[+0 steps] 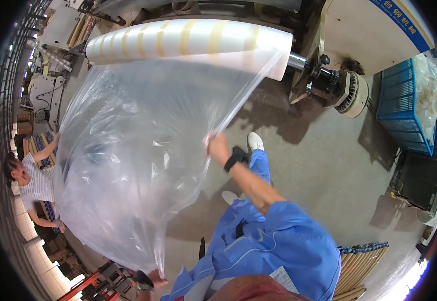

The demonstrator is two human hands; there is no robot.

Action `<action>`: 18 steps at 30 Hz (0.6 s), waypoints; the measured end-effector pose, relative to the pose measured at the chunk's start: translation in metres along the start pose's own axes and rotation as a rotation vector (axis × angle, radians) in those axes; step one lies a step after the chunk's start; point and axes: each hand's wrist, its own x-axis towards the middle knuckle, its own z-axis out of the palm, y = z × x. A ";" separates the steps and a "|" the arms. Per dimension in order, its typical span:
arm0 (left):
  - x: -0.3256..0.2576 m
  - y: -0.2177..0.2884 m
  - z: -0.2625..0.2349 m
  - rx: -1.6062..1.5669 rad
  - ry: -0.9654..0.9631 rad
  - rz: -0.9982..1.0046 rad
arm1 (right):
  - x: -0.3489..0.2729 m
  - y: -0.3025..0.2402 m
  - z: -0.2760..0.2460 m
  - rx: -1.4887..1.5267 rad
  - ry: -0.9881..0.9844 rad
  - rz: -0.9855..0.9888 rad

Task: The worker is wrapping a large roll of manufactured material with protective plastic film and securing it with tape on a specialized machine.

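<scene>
A wide sheet of clear plastic film hangs down from a large roll at the top of the view. The roll is whitish with yellowish bands. My right hand, with a black band at the wrist, is closed on the film's right edge, bunching it into folds. Lower down, my left hand grips the gathered lower corner of the film; part of its fingers is hidden. Between my hands the sheet sags loosely, wrinkled and shiny.
At the left, a co-worker in a striped top stands by the film's far edge, both arms stretched toward it. A shaft and chuck carry the roll's right end. Blue crate with plastic scrap stands right; cardboard tubes lie lower right.
</scene>
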 end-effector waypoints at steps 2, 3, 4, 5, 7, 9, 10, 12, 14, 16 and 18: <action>0.005 0.077 -0.143 -0.012 0.398 0.169 | -0.042 0.059 -0.004 -0.040 -0.101 0.021; 0.012 0.109 -0.184 -0.110 0.705 0.167 | -0.084 0.071 0.007 -0.190 -0.220 -0.087; -0.006 0.179 -0.263 0.056 0.948 0.497 | -0.126 0.064 0.009 -0.240 -0.301 -0.163; -0.019 0.259 -0.326 0.041 1.084 0.840 | -0.150 0.082 0.016 -0.299 -0.478 -0.071; 0.015 0.360 -0.377 0.112 1.237 0.992 | -0.212 0.075 0.047 -0.378 -0.604 -0.436; 0.048 0.446 -0.392 0.225 1.166 0.655 | -0.250 0.083 0.078 -0.534 -0.844 -0.534; 0.068 0.467 -0.399 0.347 1.230 0.434 | -0.260 0.082 0.090 -0.613 -0.943 -0.584; 0.116 0.478 -0.429 0.180 1.008 0.390 | -0.249 0.080 0.099 -0.813 -1.030 -0.636; 0.169 0.427 -0.427 0.068 1.025 0.482 | -0.244 0.073 0.095 -0.945 -1.137 -0.653; 0.185 0.385 -0.424 0.104 0.936 0.535 | -0.242 0.067 0.082 -0.975 -1.295 -0.589; 0.198 0.313 -0.377 0.254 1.347 1.180 | -0.251 0.104 0.075 -0.523 -1.420 -0.258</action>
